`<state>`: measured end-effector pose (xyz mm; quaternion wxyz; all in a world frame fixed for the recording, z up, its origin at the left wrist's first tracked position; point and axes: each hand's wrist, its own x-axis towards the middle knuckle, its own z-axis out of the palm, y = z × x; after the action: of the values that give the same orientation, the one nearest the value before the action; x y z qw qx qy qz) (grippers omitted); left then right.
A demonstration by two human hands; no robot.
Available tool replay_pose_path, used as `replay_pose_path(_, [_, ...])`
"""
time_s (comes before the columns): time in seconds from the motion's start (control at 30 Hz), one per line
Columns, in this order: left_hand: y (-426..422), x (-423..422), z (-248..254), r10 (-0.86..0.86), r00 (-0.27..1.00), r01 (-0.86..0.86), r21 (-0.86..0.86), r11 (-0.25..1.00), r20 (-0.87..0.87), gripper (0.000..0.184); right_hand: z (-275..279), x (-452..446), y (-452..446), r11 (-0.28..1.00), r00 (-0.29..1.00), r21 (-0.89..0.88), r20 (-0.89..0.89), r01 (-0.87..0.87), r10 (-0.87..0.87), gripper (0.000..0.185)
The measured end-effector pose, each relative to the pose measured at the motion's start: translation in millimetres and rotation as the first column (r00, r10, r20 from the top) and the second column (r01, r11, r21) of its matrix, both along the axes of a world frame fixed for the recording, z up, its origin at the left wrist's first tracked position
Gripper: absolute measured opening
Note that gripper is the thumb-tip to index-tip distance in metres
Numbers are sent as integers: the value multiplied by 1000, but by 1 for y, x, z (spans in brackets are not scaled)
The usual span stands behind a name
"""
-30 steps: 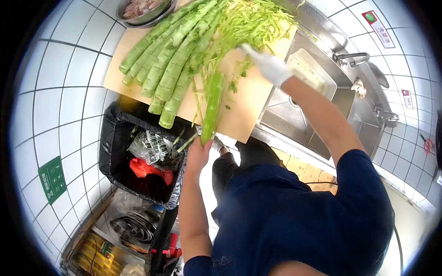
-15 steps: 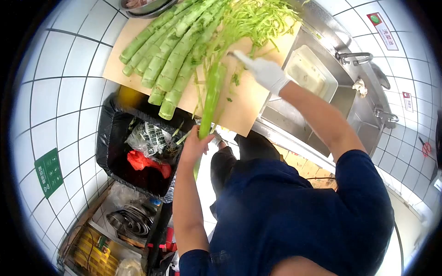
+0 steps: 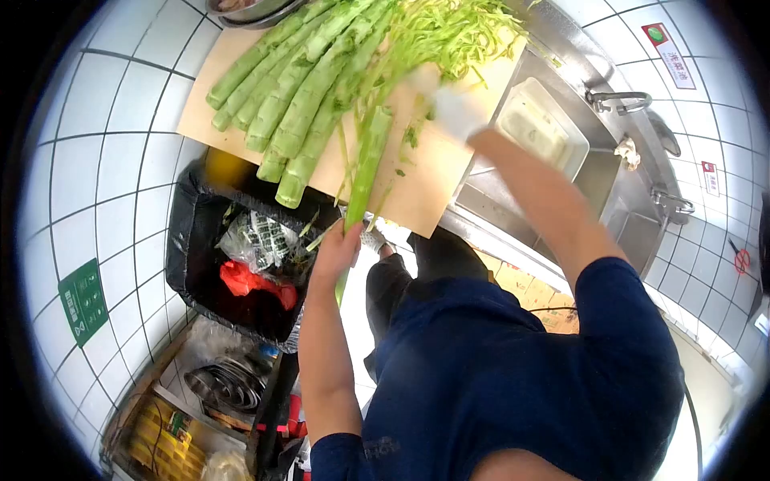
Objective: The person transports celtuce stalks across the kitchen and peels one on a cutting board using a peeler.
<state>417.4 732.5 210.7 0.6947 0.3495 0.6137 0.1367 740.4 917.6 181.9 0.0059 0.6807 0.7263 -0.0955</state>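
Note:
My left hand (image 3: 338,248) is wrapped round the lower part of a green celtuce stem (image 3: 370,160), whose upper end lies over the brown cutting board (image 3: 321,172). The stem slants up and away past the board's near edge. My right hand (image 3: 461,115), in a white glove, is smeared by motion above the board, right of the stem's upper end. It looks closed round a small tool, too blurred to name. Several more celtuce stems (image 3: 309,88) lie side by side at the left of the board. Thin green peelings (image 3: 453,36) are heaped at its far right.
Below the board's left edge stands a black-lined bin (image 3: 188,248) with plastic and a red bag inside. At right are a metal sink (image 3: 597,180), a white tub (image 3: 573,132) and taps (image 3: 622,100). A metal bowl (image 3: 249,12) sits at the far left.
My right hand has moved slightly down and left and is now more blurred. My left hand and the held celtuce stem have barely shifted.

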Motion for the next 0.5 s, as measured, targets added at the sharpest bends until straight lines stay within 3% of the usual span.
replay_pose_path(0.03, [-2, -2, -1, 2, 1000, -2, 19, 1000, -2, 24, -4, 24, 25, 991, 989, 16, 69, 130, -130, 76])
replay_pose_path(0.07, [-3, -5, -2, -1, 1000, 1, 3, 1000, -7, 24, 41, 56, 41, 997, 996, -25, -42, -77, 76, 76])
replay_pose_path(0.17, [-9, 2, -2, 10, 1000, -10, -16, 1000, -13, 26, 60, 12, -4, 957, 956, 22, -41, -289, 290, 78])
replay_pose_path(0.23, [1, 3, -8, 23, 1000, -23, -16, 1000, 0, 28, 57, -19, -43, 866, 829, 32, -270, -500, 489, 78])
replay_pose_path(0.27, [2, 4, -1, 57, 998, -57, -26, 998, 29, 29, 66, -32, -50, 847, 827, -48, -252, -530, 503, 78])
replay_pose_path(0.33, [2, 5, 1, 19, 999, -18, 29, 999, -40, 30, 82, -49, -60, 792, 819, -221, -230, -569, 525, 77])
replay_pose_path(0.37, [1, 4, 1, 0, 997, 4, 54, 999, -77, 30, 47, -30, -40, 824, 771, 1, -353, -566, 530, 75])
replay_pose_path(0.43, [-5, 7, 1, 15, 996, -12, 37, 999, -93, 26, 12, 4, -20, 864, 765, 163, -407, -477, 499, 72])
replay_pose_path(0.5, [-4, 4, 1, 3, 992, 8, 85, 996, -129, 26, 27, 22, -3, 919, 880, 104, -265, -381, 394, 71])
